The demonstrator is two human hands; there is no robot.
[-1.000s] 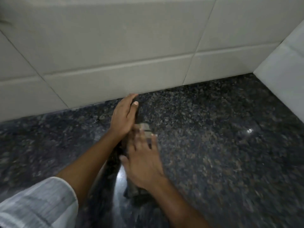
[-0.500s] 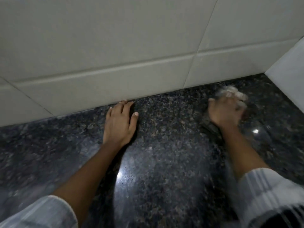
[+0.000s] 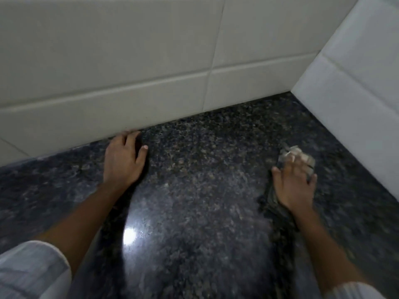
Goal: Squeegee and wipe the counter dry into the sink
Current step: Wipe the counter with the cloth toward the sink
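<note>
The counter is dark speckled granite with a bright light glare near its middle. My left hand lies flat on it, palm down, fingertips close to the base of the back wall. My right hand presses a crumpled grey-brown cloth onto the counter near the right corner; the cloth sticks out beyond my fingers and trails back under my wrist. The hand and cloth are blurred by motion. No sink or squeegee is in view.
A white tiled back wall runs along the far side of the counter. A white tiled side wall closes it in on the right, forming a corner. Pale striped sleeves show at both lower corners.
My right hand swept the cloth from beside my left hand across to the right corner, then drew back a little toward me. My left hand stayed flat near the wall.
</note>
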